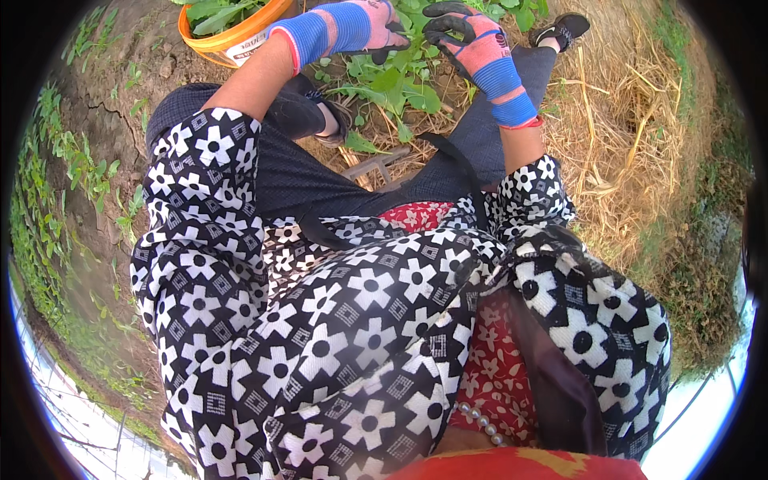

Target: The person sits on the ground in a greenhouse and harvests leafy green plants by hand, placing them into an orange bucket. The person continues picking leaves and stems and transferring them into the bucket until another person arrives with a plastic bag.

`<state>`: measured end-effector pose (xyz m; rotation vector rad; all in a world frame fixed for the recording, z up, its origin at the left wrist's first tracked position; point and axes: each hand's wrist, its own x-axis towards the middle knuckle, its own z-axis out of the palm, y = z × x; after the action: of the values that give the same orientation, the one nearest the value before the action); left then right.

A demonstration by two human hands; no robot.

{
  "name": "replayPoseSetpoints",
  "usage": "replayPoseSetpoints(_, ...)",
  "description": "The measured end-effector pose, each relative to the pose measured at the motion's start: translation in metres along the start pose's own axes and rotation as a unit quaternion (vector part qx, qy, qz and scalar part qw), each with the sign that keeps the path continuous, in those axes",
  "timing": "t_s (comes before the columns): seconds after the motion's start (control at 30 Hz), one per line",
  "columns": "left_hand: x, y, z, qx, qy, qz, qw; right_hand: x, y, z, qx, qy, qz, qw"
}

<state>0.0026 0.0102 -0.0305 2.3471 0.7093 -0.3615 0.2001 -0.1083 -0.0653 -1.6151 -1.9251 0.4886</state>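
Note:
My left hand (369, 30) wears a pink and blue knitted glove with dark coated fingers. Its fingers are bent down over green leafy plants (390, 87); whether they grip a leaf or stem is not clear. Close by on the right, my right hand (471, 45), in a matching glove, has curled fingers with a gap between them and nothing visible in it. Beside my left wrist stands an orange-rimmed plastic bucket (240, 41) with a label, holding broad green leaves (219, 15).
My bent legs (318, 174) surround the plants, with dark shoes (567, 30) on the feet. A low frame (378, 165) lies beneath me. Dry straw (618, 120) covers the ground at right; bare soil (90, 120) and small green plants (84, 162) are at left.

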Motion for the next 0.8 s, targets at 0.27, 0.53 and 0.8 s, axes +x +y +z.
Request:
replayPoseSetpoints(0.27,0.013,-0.013,-0.001,-0.139,-0.022,0.051,0.989,0.0,-0.017,-0.006,0.083,0.132,0.042,0.987)
replayPoseSetpoints(0.53,0.007,0.002,-0.018,-0.193,-0.061,0.021,0.979,0.0,-0.041,-0.005,0.359,0.212,0.117,0.901)
replayPoseSetpoints(0.8,0.011,-0.01,-0.005,-0.175,0.001,0.042,0.984,-0.009,-0.015,-0.001,0.618,0.216,0.079,0.752)
